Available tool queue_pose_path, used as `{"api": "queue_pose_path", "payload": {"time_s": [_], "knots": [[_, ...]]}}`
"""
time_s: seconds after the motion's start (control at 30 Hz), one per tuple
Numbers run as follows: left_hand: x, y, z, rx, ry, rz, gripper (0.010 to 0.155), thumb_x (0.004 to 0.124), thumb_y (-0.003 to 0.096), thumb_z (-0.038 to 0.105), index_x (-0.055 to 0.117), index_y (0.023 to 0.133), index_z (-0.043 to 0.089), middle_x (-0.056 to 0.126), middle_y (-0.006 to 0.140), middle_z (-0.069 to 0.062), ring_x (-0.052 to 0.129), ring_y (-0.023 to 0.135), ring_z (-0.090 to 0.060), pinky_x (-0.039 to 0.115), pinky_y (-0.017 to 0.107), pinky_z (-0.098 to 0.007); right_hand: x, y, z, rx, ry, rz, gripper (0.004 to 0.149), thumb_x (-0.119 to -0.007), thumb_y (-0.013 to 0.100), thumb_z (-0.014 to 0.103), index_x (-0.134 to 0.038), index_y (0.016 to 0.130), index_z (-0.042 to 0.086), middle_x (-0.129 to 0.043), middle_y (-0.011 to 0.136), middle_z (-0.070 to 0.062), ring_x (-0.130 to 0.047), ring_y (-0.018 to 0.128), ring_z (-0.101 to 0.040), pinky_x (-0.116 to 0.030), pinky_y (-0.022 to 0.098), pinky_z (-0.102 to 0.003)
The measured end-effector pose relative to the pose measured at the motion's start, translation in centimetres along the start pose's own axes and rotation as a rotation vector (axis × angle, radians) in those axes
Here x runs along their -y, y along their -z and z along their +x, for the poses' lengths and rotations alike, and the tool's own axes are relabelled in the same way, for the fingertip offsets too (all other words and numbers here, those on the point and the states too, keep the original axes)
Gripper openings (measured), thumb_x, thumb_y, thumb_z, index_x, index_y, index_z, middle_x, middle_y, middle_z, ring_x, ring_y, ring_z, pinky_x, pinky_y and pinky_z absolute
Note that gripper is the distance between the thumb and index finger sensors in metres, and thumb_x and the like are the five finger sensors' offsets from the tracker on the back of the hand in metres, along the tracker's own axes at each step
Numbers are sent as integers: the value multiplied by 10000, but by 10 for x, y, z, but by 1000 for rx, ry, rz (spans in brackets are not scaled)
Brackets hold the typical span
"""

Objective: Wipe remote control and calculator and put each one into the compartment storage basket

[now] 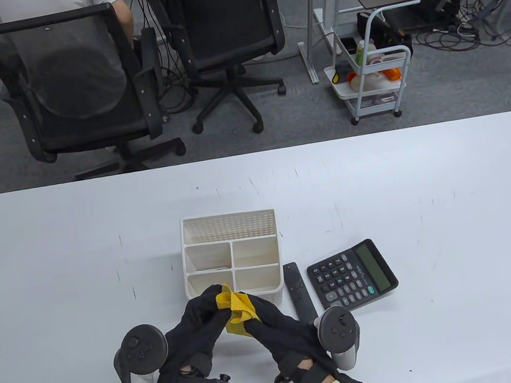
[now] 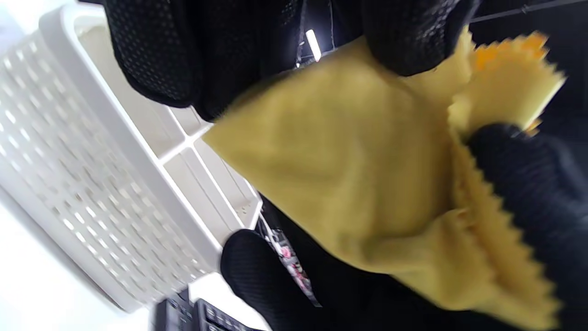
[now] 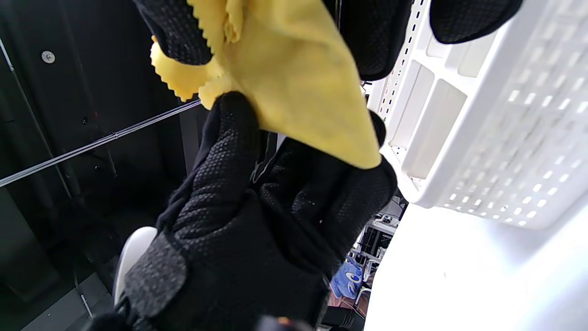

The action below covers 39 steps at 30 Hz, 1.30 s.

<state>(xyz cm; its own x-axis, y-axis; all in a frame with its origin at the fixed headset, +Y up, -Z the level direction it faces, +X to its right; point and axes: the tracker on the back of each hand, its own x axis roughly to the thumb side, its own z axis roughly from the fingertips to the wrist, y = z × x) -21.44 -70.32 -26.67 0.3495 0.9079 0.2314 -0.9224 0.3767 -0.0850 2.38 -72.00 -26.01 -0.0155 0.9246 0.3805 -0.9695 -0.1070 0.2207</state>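
Overhead table view; two close wrist views

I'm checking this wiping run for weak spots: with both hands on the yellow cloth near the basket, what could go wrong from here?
1. Both the left hand and the right hand pinch the yellow cloth, so one must let go to lift the remote control.
2. The hands hover right beside the storage basket; a careless move might nudge it.
3. The remote lies close beside the calculator; grabbing it could shift the calculator.

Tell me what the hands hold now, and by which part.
Both hands, left and right, pinch the yellow cloth at opposite edges.
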Motion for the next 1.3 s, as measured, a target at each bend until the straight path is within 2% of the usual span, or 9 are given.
{"api": "queue_pose_path", "payload": {"time_s": [0.13,0.27,0.4,0.47,0.57,0.67,0.87,1.0,1.3], "knots": [[-3,0,-2,-9,-83,-11,379,777,529,433,665,887,377,872,931,-4,1029,742,-202,886,542,-428,0,0,-1,-7,-7,-8,535,-711,591,336,-655,1067,98,-673,1089,-245,-654,941,-520,-549,584,-734],[-9,-1,0,-6,-126,2,389,801,520,410,665,878,344,877,895,4,1034,691,-149,895,518,-406,4,-1,-2,-27,-25,-47,520,-706,591,324,-672,1055,92,-681,1081,-249,-658,934,-520,-550,583,-731],[-19,-4,0,-14,-140,68,401,831,507,368,663,869,322,882,860,-4,1032,659,-125,898,503,-398,11,-1,-1,-50,-69,-103,523,-709,589,315,-679,1050,71,-687,1071,-258,-655,928,-530,-540,581,-736],[-25,-5,0,-18,-111,114,464,835,509,335,633,925,302,874,853,2,1027,653,-120,898,498,-399,15,-1,3,-54,-127,-139,538,-720,586,324,-677,1052,58,-685,1069,-273,-642,929,-545,-522,581,-746],[-33,-6,-2,-33,-117,130,633,824,514,308,531,1063,197,847,874,-11,1008,679,-143,894,508,-415,24,1,10,-58,-289,-170,579,-740,576,351,-665,1061,44,-672,1076,-283,-639,928,-548,-520,584,-744],[-38,-6,-2,-55,-124,140,571,804,519,283,619,1054,208,836,881,-39,989,706,-172,891,518,-434,34,2,15,-81,-485,-200,608,-762,566,358,-654,1066,30,-674,1072,-290,-654,916,-546,-534,586,-732],[-45,-7,-6,-97,-108,174,432,789,528,294,765,960,288,838,874,-47,991,717,-192,897,520,-440,43,6,1,-298,-837,-142,649,-793,549,333,-621,1071,-11,-711,1040,-284,-700,876,-533,-590,579,-684],[-48,-7,-10,-117,-113,178,415,777,534,316,760,948,305,839,878,-38,998,716,-197,898,515,-439,44,11,-13,-446,-1020,-70,649,-812,533,315,-631,1063,-12,-750,1013,-261,-751,838,-503,-642,565,-636],[-49,-6,-16,-142,-143,172,415,708,568,315,667,977,262,906,904,-73,1037,731,-270,914,500,-446,39,28,-37,-599,-1249,16,617,-837,516,288,-677,1042,9,-826,963,-215,-851,753,-428,-727,534,-533]]}}
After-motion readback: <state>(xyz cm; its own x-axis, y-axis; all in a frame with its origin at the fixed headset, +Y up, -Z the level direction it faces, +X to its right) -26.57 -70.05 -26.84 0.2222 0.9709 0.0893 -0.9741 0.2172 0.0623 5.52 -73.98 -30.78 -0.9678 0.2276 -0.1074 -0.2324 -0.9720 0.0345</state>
